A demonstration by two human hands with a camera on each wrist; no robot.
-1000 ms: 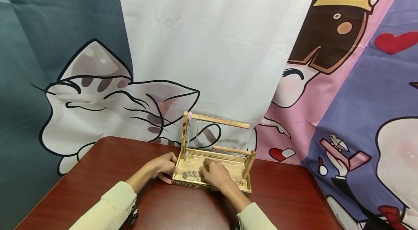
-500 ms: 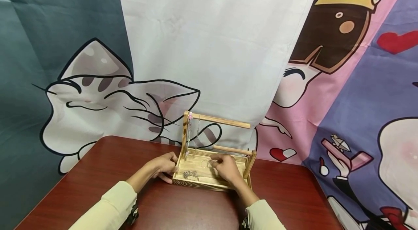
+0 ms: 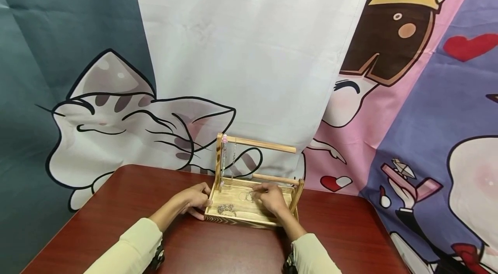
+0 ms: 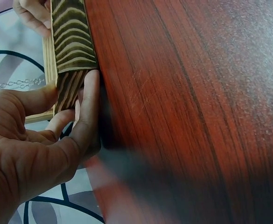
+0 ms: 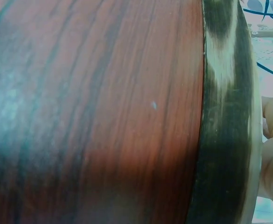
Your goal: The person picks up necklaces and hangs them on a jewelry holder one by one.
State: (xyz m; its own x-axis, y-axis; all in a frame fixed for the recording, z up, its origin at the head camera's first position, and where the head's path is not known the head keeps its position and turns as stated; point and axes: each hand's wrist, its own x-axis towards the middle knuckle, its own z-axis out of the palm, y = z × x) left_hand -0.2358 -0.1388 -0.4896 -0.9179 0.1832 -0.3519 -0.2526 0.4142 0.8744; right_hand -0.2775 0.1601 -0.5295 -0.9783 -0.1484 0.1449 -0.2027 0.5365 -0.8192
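My left hand (image 3: 196, 199) still grips the tray (image 3: 249, 222); my right hand (image 3: 271, 199) has moved farther from it, a thin loop (image 3: 248, 196) alongside, whether pinched I can't tell.

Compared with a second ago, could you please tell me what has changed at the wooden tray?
The right hand has shifted rightward and slightly back over the tray, and a thin loop now shows left of it; whether the hand holds it I cannot tell. The left hand still holds the tray's left end, and the silver jewellery and hanging chains stay put.
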